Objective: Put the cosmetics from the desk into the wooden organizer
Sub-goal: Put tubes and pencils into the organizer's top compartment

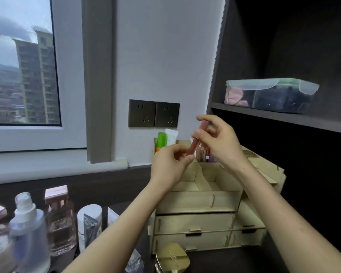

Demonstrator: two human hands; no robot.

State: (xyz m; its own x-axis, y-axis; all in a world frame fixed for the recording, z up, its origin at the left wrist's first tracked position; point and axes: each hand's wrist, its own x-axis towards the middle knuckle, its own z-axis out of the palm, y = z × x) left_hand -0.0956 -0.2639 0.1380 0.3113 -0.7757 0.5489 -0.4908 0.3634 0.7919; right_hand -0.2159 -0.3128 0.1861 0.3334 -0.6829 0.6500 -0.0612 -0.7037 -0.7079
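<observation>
The reddish-brown cosmetic tube point(192, 147) hangs tilted in the air just above the back compartments of the wooden organizer point(197, 202), its lower end pinched by the left hand point(168, 166) and its upper part gripped between the curled fingers and thumb of the right hand point(220, 141).

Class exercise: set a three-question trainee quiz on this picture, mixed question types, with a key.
1. True or false: the left hand and right hand both hold the reddish tube.
2. The green tube stands in: A) the back compartment of the wooden organizer; B) a drawer; C) the shelf box.
3. Fill in: the ____ compact lies on the desk before the organizer.
Key: 1 true; 2 A; 3 gold.
</observation>
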